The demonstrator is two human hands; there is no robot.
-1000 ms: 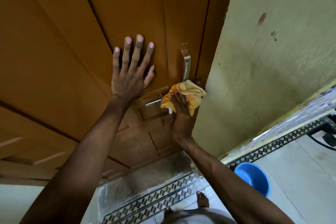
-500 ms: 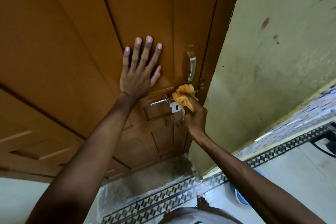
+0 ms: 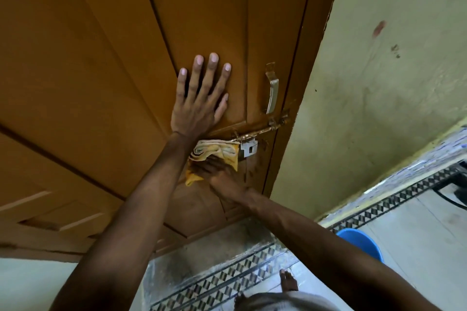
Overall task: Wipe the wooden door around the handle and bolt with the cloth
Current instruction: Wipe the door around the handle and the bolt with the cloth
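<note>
The right hand, clutching the crumpled yellow cloth, has slid leftward from beside the steel pull handle to the panel under the brass sliding bolt, so the bolt's underside now gets wiped; the left hand stays flat, fingers spread, bracing the brown wooden door; dark smears remain near its edge.
</note>
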